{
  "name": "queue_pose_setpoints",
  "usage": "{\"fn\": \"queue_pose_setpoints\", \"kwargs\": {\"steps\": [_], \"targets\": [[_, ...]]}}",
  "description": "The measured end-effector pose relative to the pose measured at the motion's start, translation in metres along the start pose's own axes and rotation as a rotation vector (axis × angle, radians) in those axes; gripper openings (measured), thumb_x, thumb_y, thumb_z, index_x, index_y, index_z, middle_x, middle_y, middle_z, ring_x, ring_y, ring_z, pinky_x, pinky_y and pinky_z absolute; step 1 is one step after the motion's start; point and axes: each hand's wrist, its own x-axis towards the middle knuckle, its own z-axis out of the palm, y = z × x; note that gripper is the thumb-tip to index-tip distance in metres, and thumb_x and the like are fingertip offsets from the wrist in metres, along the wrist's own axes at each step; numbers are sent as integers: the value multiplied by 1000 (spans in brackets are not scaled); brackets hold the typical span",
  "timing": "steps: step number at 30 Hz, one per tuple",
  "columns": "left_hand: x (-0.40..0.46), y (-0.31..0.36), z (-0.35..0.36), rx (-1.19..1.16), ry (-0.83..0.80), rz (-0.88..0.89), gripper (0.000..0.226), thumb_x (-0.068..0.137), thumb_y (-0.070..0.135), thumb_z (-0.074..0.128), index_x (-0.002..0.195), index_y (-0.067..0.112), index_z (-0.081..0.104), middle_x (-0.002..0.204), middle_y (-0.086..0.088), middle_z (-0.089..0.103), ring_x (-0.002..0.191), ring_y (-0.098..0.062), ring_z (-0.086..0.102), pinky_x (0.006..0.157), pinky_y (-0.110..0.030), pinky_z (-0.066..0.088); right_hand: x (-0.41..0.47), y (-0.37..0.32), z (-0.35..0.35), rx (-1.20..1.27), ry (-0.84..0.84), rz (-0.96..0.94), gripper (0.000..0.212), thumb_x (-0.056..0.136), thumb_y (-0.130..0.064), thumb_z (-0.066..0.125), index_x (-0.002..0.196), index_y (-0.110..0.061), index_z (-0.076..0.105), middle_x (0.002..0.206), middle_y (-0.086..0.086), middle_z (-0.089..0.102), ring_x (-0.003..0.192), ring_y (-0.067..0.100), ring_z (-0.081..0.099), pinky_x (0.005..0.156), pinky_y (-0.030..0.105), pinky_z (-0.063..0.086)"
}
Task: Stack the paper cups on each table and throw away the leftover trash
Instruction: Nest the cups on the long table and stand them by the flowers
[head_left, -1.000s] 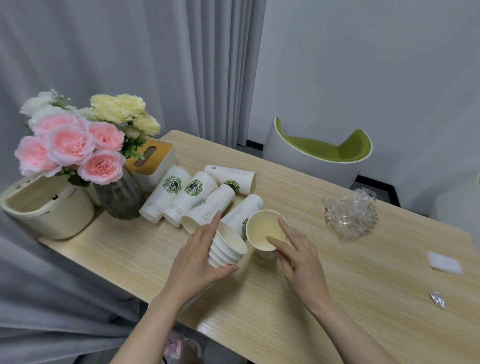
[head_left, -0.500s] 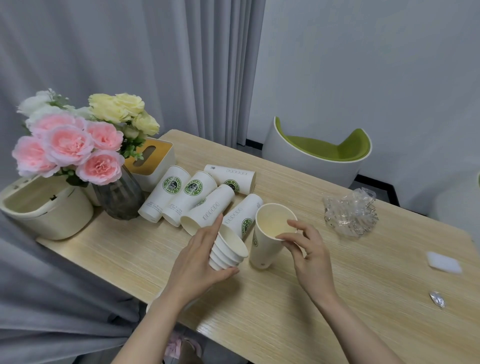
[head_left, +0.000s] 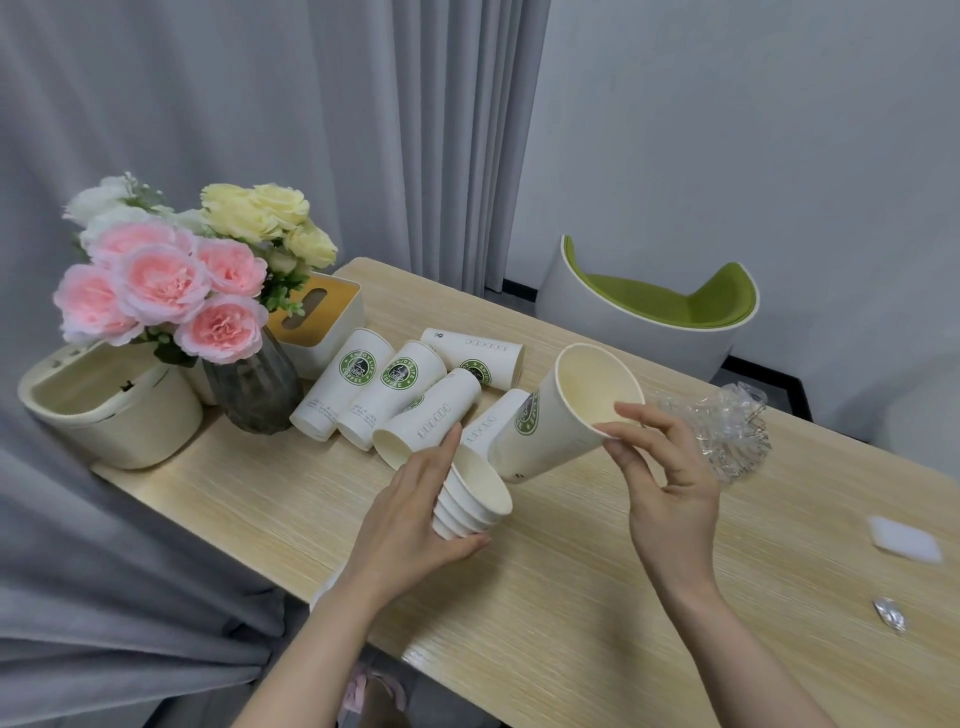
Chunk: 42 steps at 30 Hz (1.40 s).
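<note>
While left hand (head_left: 410, 519) grips cup stack (head_left: 470, 496) — right hand (head_left: 670, 478) pinches tilted cup (head_left: 561, 415).

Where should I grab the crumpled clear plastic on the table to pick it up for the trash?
Pinch the crumpled clear plastic from above, at its raised middle. It sits in a loose, puffed-up heap on the table with nothing on top, so the bunched folds there probably give fingers the most to close on; the thin edges would likely slip.

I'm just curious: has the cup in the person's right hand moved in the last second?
Yes. The cup pinched by the right hand has risen off the table and tilted, while the lying cups stayed put.
</note>
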Motion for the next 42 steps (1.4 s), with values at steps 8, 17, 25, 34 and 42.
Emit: {"fn": "queue_pose_setpoints", "kwargs": {"steps": [8,17,25,34,42], "targets": [[1,-2,-1,17,17,2,109,70,64,69,152,41,1,130,19,37,118,3,38,82,-19,39,3,-4,-2,140,56,35,24,82,-17,65,90,-38,73,104,-6,66,107,15,59,94,39,48],[-2,1,-1,13,33,14,112,69,61,73,152,37,1,135,15,38,122,0,38,88,-23,42,1,1,3,293,-37,224,25,83,5,63,88,-17,73,98,3,67,98,7,62,80,14,48],[0,4,-2,8,52,39,112,69,58,75,153,34,4,138,14,38,125,-1,37,91,-28,44,-10,7,11,274,-189,268,24,81,8,64,87,-12,73,95,8,68,91,3,63,76,13,48],[2,9,-1,-23,88,56,113,69,57,74,151,41,-1,138,14,37,123,-2,40,90,-30,47,-32,17,29,196,-421,354,20,82,-6,69,93,-21,76,100,0,70,101,17,63,92,42,48],[4,6,-2,-36,103,56,112,69,63,67,150,44,-7,139,15,35,125,-2,39,88,-31,49,-41,17,35,124,-547,286,31,85,-5,67,108,-25,71,107,-4,68,109,10,59,93,18,40]]}}
